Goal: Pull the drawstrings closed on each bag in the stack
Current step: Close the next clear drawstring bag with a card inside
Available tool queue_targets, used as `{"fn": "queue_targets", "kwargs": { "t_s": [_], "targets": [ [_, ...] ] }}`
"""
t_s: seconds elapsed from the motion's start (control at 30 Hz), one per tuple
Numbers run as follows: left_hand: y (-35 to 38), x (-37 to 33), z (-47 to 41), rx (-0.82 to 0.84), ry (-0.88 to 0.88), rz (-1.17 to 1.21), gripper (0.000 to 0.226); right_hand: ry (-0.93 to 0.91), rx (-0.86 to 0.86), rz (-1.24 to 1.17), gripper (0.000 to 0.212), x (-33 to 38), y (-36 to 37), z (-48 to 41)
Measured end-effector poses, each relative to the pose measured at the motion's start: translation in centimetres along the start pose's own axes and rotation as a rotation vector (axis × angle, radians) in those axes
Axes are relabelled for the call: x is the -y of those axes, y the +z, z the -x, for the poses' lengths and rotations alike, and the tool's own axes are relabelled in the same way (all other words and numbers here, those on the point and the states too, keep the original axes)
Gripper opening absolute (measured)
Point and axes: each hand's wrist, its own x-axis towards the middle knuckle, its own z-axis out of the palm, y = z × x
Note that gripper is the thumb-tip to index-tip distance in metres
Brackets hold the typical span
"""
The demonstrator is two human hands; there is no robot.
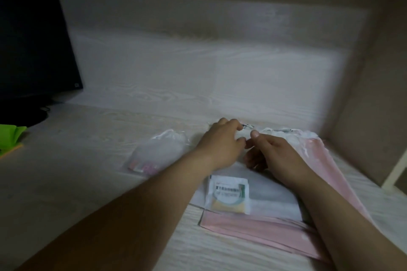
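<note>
A stack of flat drawstring bags lies on the pale wooden desk: a translucent white bag [268, 196] holding a white packet [228, 196] lies on top of a pink bag [264, 232]. Both hands are at the gathered top edge of the white bag [284, 133]. My left hand [220, 143] has its fingers curled at the bag's mouth, where a cord end shows. My right hand [267, 149] pinches the gathered fabric or cord right beside it. To the left lies another small white bag [158, 152], its top cinched, with pink items inside.
A dark monitor [33, 50] stands at the far left on its base with cables. Something bright green [10, 136] lies on the desk's left edge. The desk sits in an alcove with a back panel and a right side wall [374, 94].
</note>
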Motion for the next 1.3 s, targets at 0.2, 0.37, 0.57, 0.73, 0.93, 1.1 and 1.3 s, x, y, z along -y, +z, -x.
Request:
{"fn": "queue_targets", "kwargs": {
  "t_s": [0.2, 0.37, 0.57, 0.73, 0.93, 1.1, 1.3],
  "targets": [
    [1.9, 2.6, 1.0, -0.029, -0.085, 0.085, 0.061, -0.05, -0.219, 0.061, 0.025, 0.0, -0.1, -0.6],
    [1.7, 3.0, 0.8, -0.022, -0.112, 0.066, 0.075, 0.042, -0.303, -0.379, 0.014, 5.0, -1.4, -3.4],
    [1.8, 3.1, 0.4, -0.07, -0.238, 0.057, 0.086, 0.161, -0.367, 0.026, 0.014, 2.2, -2.2, -3.0],
    [1.6, 3.2, 0.5, -0.125, -0.232, 0.034, 0.068, 0.113, -0.265, 0.476, 0.02, -0.7, -0.9, -1.3],
    [1.0, 3.1, 1.0, -0.053, -0.084, -0.185, 0.035, -0.144, -0.357, 0.528, 0.022, -0.3, -1.2, -0.3],
    [1.0, 2.9, 0.9, 0.026, -0.024, -0.23, 0.019, -0.075, -0.033, 0.67, 0.055, -0.8, -0.4, -0.5],
    [0.1, 2.1, 0.6, -0.072, 0.055, 0.45, 0.008, 0.0, -0.159, 0.264, 0.01, -0.8, -1.4, -0.9]
  ]
}}
